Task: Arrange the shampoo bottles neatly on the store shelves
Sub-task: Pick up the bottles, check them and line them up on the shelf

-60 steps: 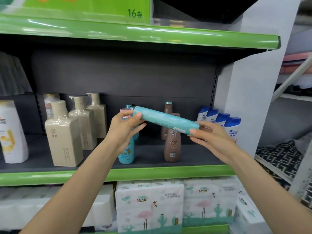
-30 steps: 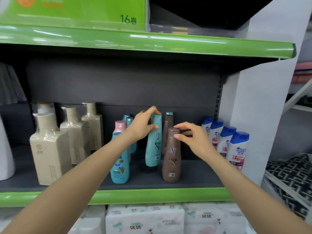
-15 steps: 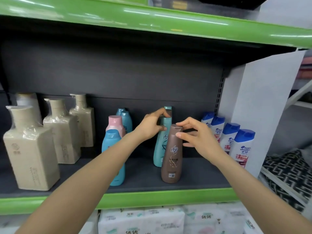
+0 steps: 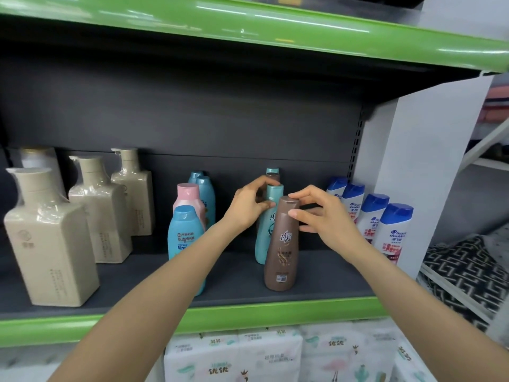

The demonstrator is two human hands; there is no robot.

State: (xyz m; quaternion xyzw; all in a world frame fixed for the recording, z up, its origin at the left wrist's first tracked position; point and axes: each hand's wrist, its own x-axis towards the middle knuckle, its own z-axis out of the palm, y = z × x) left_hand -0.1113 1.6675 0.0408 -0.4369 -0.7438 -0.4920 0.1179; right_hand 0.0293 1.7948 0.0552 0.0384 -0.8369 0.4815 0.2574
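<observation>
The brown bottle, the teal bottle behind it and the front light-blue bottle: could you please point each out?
brown bottle (image 4: 281, 244): head view, on its front label.
teal bottle (image 4: 265, 235): head view, on its visible left body.
light-blue bottle (image 4: 184, 238): head view, on its label.

Bright, even light falls from overhead, leaving long white glare streaks along the glossy green shelf edge (image 4: 275, 26) above. Beneath it the dark back panel (image 4: 192, 111) sits in deep shadow. The wide lens bows the shelf lines at the edges. The tissue packs (image 4: 234, 357) nearest, at the bottom, look soft and smeared, while the brown bottle (image 4: 282, 252) label stays fairly crisp.
</observation>
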